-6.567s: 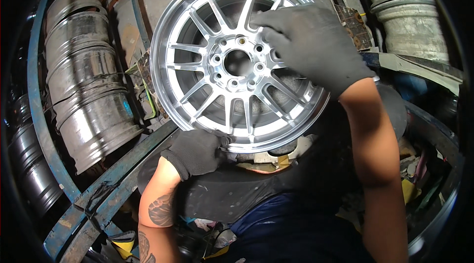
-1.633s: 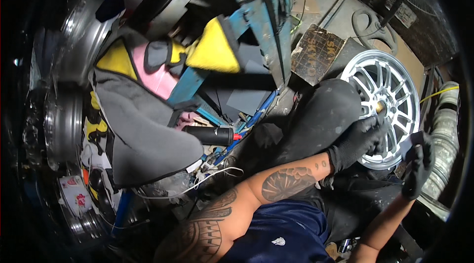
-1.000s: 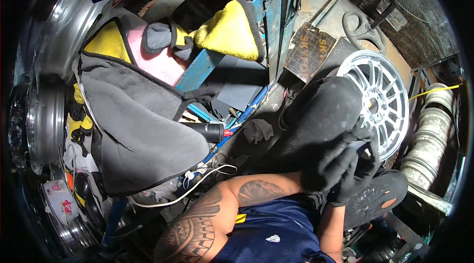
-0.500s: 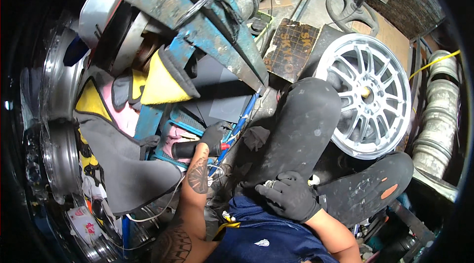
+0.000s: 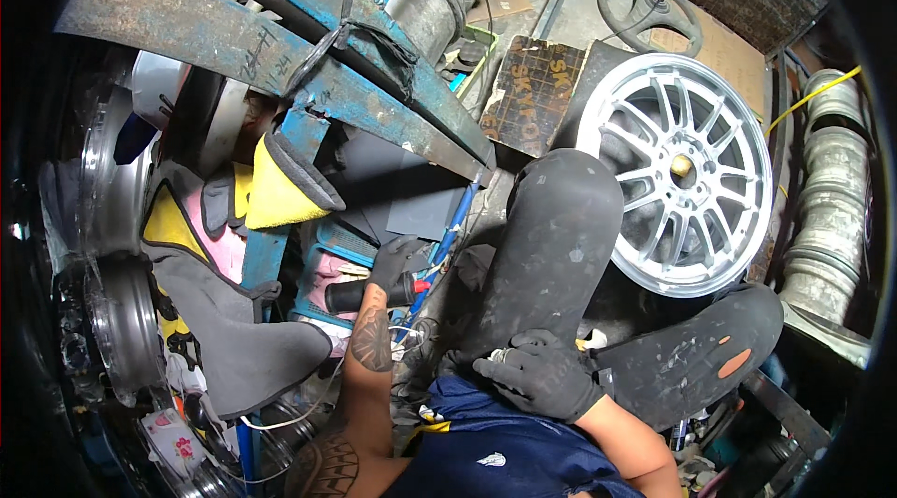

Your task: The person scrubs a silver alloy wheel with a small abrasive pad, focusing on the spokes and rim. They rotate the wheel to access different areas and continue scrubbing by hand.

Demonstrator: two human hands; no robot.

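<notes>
My left hand [image 5: 396, 262], in a black glove, reaches down to the left and closes around a black cylinder with a red tip [image 5: 363, 293] lying by a blue crate [image 5: 329, 246]. My right hand [image 5: 536, 373], also gloved, rests on my thigh near my waist with its fingers curled on a small pale thing; I cannot tell what it is. A silver multi-spoke alloy wheel [image 5: 680, 171] leans upright past my bent knee [image 5: 562, 208], untouched by either hand.
A rusty blue steel frame [image 5: 308, 59] crosses the upper left. A grey, yellow and pink garment [image 5: 224, 255] hangs at the left over bare metal rims [image 5: 121, 330]. More stacked rims [image 5: 827, 208] stand at the right. A patterned board [image 5: 534, 96] lies behind the wheel.
Both hands have left the alloy wheel, which now leans beyond my knee. My view swung left; my left hand reached to the black cylinder and my right hand dropped onto my thigh.
</notes>
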